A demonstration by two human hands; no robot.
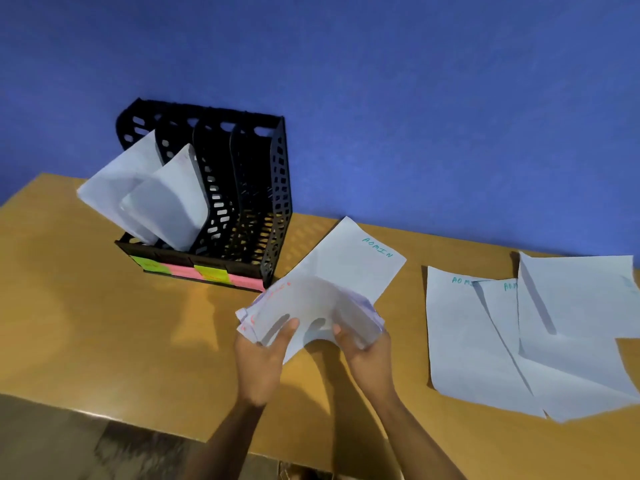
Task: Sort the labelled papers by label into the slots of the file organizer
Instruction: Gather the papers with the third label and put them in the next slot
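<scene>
A black file organizer [273, 188] stands at the back left of the table, with green and pink sticky labels [194, 271] along its front. White papers [145, 192] lean out of its two leftmost slots; the two right slots look empty. My left hand [266, 355] and my right hand [363, 355] together hold a small bent stack of papers with red writing [311, 306] above the table. Under the stack lies a sheet marked ADMIN in green [356, 261]. More ADMIN sheets [467, 334] lie spread at the right.
The wooden table [86, 323] meets a blue wall [381, 98] behind. Its front edge runs along the lower left, with the floor [69, 445] below. The spread sheets reach the right edge of the view.
</scene>
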